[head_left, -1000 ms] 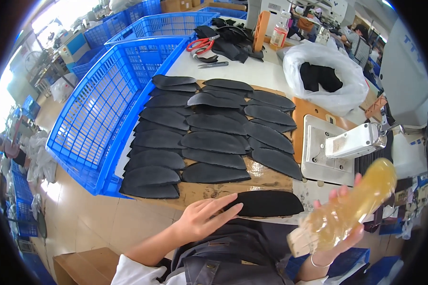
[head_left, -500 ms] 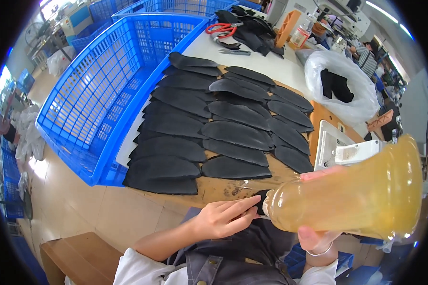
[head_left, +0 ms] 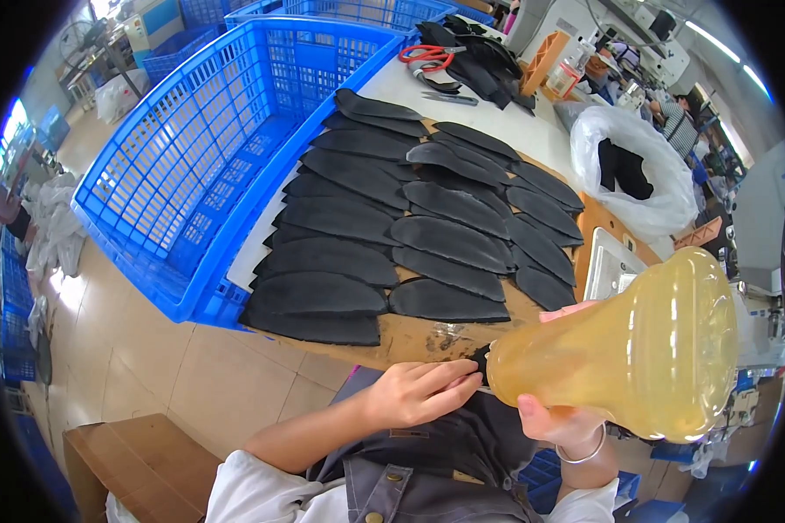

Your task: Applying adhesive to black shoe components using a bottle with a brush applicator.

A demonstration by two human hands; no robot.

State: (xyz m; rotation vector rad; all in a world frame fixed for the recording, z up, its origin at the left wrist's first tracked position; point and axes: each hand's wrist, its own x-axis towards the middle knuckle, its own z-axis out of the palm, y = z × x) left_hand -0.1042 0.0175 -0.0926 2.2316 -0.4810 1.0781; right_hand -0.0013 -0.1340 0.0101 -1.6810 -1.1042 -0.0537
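My right hand (head_left: 560, 422) is wrapped round a clear plastic bottle (head_left: 615, 349) of cloudy yellow liquid. The bottle lies tilted, its broad base to the right and toward the camera, its narrow mouth to the left. At the mouth, my left hand (head_left: 423, 392) has its fingers pressed together on a small black piece (head_left: 481, 361), mostly hidden by the fingers; its kind I cannot make out. Just beyond both hands, overlapping rows of black curved pads (head_left: 449, 242) cover a brown board (head_left: 419, 338). The bottle hides part of the right hand.
Left of the pads stands a large blue plastic crate (head_left: 179, 288). Red-handled scissors (head_left: 429, 57) and metal snips (head_left: 450, 98) lie at the back near black scraps (head_left: 484, 74). A plastic bag (head_left: 672, 205) with black cloth is at right. A cardboard box (head_left: 139, 466) sits lower left.
The bottle has swung left, its base turning more toward the camera, with the right hand shifting left along with it. My left hand keeps its pinch at the mouth. The whole view has shifted slightly.
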